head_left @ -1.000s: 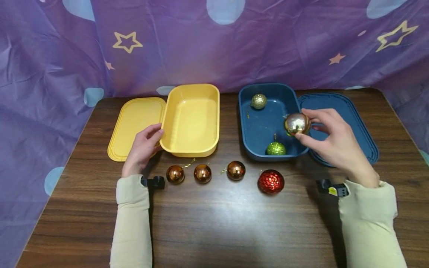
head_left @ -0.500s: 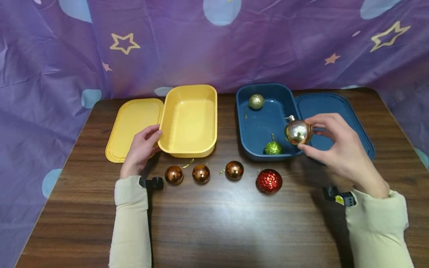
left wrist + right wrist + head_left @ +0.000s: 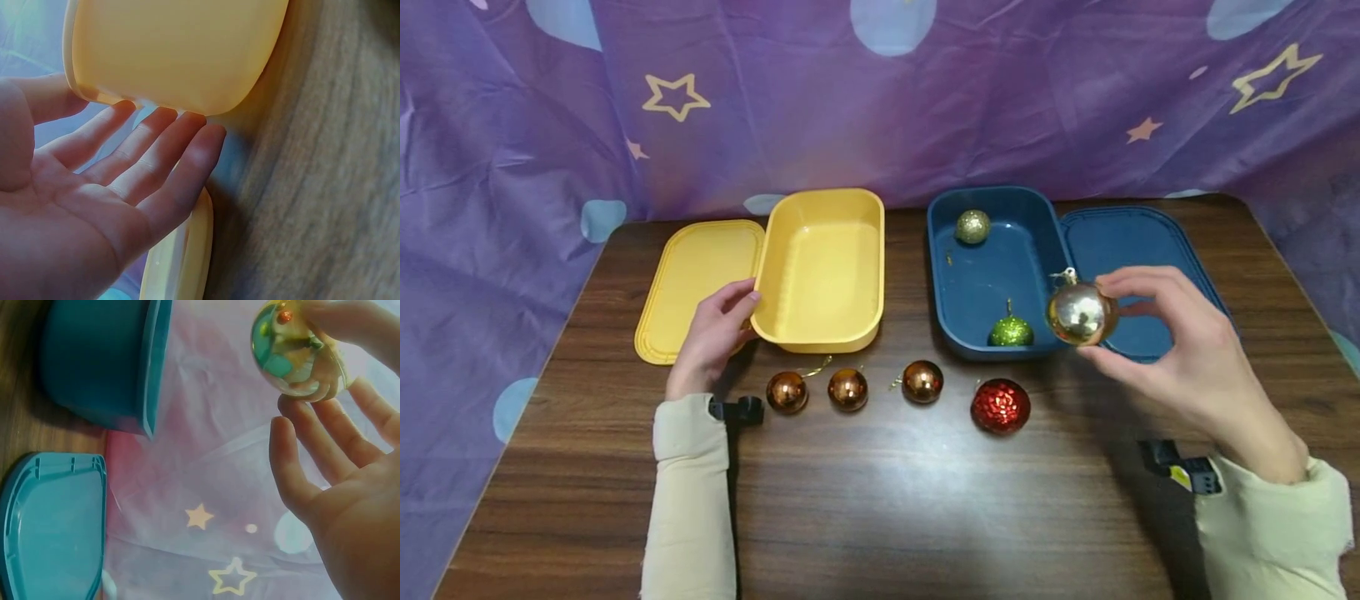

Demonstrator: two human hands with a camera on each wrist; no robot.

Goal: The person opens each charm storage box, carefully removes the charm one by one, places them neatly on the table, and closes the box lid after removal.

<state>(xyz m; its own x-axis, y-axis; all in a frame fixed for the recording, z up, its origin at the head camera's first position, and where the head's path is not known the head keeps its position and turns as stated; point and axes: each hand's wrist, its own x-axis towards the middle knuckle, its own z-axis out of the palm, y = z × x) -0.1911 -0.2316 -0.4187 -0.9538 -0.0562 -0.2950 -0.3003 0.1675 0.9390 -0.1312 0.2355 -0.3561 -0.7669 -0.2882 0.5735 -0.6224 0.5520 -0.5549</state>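
1. Smooth gold ball (image 3: 1082,314): right of centre in the head view, in the air; its outline overlaps the near right corner of the blue box (image 3: 1000,354). The right wrist view shows ball and box apart.
2. Right hand (image 3: 1195,350): pinches the ball between thumb and fingertips. Tip contact presumably suits a slick sphere; the metal cap (image 3: 1069,275) points up and left, out of the grip.
3. Left hand (image 3: 711,329): left of centre, lightly pinching the left rim of the yellow box (image 3: 820,345), thumb at the rim, fingertips against the wall; likely steadying it.
4. Inside the blue box: glittery gold ball (image 3: 973,227) at upper left, green ball (image 3: 1011,332) near the front. Its walls should stop rolling.
5. Lower centre, loose on the table (image 3: 887,517): three brown balls (image 3: 847,389) and a red ball (image 3: 1001,407), roughly in a row, probably for easy reach.
6. Yellow lid (image 3: 700,275) at left and blue lid (image 3: 1127,242) at right lie flat beside their matching boxes, leaving both mouths uncovered.
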